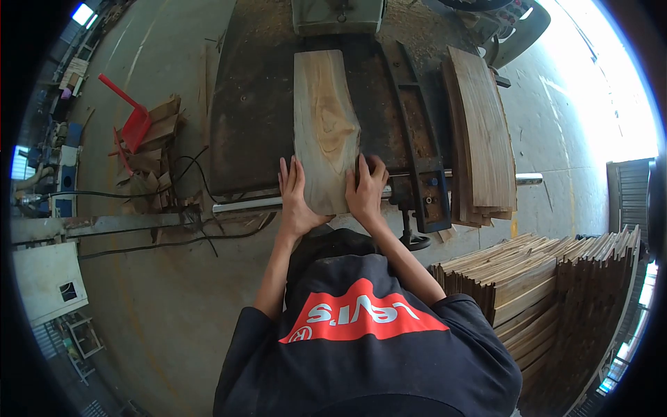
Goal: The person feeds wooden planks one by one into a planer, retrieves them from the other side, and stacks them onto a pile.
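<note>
Workshop saw table (pixel 257 125) | wood plank (pixel 325 128) flat on it | left hand (pixel 295 201), right hand (pixel 366 193) flank plank's near end, fingers together, flat | curved slats (pixel 483 139) right of plank

Board (pixel 325 128) fills the table's middle lane, running up to the machine housing (pixel 337 15), so no way forward there. Left of the board, bare dark table (pixel 250 118) gives open passage along its edge. To the right, the black fence rail (pixel 417 125) runs close alongside, leaving only a narrow strip between. Beyond the fence a stack of cut slats (pixel 481 135) blocks that side. The near table edge is taken by left hand (pixel 297 201) and right hand (pixel 366 191), flat against the board end.
</note>
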Action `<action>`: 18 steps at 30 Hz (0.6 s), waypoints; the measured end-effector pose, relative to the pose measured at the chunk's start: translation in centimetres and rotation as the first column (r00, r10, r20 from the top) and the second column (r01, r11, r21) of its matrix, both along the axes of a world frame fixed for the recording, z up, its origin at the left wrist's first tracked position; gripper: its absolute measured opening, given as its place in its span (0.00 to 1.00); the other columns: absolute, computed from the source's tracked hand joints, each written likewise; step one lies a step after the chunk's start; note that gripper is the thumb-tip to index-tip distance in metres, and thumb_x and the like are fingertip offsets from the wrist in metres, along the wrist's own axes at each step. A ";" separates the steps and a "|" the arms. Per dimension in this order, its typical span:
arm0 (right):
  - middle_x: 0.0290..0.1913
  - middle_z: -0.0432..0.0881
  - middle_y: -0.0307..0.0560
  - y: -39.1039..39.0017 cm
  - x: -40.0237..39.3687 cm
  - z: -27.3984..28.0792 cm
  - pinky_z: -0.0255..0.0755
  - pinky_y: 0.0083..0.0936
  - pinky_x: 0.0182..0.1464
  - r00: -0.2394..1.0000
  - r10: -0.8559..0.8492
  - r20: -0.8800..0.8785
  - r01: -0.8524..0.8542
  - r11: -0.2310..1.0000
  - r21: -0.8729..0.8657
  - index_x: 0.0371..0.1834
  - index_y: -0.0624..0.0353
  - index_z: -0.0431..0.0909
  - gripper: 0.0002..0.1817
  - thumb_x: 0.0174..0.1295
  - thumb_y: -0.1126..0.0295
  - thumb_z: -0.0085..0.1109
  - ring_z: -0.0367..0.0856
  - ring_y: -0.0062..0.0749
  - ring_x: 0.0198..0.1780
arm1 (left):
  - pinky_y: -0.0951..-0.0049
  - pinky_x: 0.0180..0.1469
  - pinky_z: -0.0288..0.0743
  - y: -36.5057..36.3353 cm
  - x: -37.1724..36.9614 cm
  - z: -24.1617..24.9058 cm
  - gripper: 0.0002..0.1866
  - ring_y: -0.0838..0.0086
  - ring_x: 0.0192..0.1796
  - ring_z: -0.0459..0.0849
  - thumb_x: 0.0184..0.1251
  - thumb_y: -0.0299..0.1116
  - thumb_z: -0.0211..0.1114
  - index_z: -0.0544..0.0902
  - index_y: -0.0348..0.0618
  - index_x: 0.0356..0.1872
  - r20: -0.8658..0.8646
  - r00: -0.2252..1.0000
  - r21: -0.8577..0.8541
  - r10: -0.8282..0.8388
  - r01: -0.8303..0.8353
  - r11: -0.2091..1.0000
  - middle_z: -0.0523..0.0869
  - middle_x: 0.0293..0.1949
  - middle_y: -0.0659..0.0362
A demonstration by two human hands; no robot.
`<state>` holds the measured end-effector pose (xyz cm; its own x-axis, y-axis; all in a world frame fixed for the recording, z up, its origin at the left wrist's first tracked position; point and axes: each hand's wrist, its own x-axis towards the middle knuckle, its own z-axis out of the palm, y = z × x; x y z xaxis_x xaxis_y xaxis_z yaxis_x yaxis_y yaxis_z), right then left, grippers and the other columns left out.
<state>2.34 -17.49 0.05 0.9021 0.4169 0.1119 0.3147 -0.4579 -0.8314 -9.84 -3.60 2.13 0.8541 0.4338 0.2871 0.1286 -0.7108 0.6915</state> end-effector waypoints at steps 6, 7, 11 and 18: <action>0.79 0.63 0.71 2.0 1.8 -1.7 0.38 0.63 0.81 0.927 0.124 0.355 -0.031 0.966 -0.255 0.75 0.60 0.71 0.26 0.74 0.70 0.53 0.58 0.60 0.82 | 0.40 0.83 0.38 1.0 2.9 -2.3 0.79 0.45 0.86 0.47 0.26 0.57 0.89 0.54 0.26 0.81 -0.033 0.999 0.108 0.014 -0.011 0.994 0.62 0.79 0.35; 0.79 0.63 0.70 2.4 2.3 -2.1 0.38 0.61 0.82 0.926 0.104 0.363 -0.028 0.978 -0.208 0.75 0.59 0.71 0.26 0.74 0.70 0.53 0.58 0.59 0.82 | 0.41 0.83 0.39 1.3 3.3 -2.3 0.79 0.46 0.86 0.48 0.24 0.59 0.89 0.55 0.25 0.80 -0.031 0.999 0.103 0.017 -0.014 0.995 0.62 0.79 0.35; 0.78 0.65 0.68 4.3 4.3 -2.3 0.41 0.58 0.83 0.928 0.062 0.368 -0.008 0.989 -0.145 0.74 0.58 0.73 0.26 0.72 0.70 0.55 0.60 0.57 0.81 | 0.41 0.83 0.38 3.1 5.4 -2.4 0.79 0.48 0.86 0.48 0.25 0.61 0.89 0.56 0.23 0.79 -0.049 0.999 0.127 0.006 0.000 0.992 0.63 0.79 0.36; 0.74 0.70 0.70 8.0 8.8 -2.0 0.47 0.58 0.82 0.886 0.037 0.462 0.036 0.988 -0.148 0.71 0.60 0.75 0.25 0.71 0.69 0.55 0.67 0.59 0.77 | 0.41 0.83 0.40 6.8 9.9 -2.0 0.82 0.50 0.86 0.49 0.21 0.68 0.87 0.58 0.22 0.78 -0.120 0.993 0.213 0.020 0.006 0.977 0.64 0.79 0.36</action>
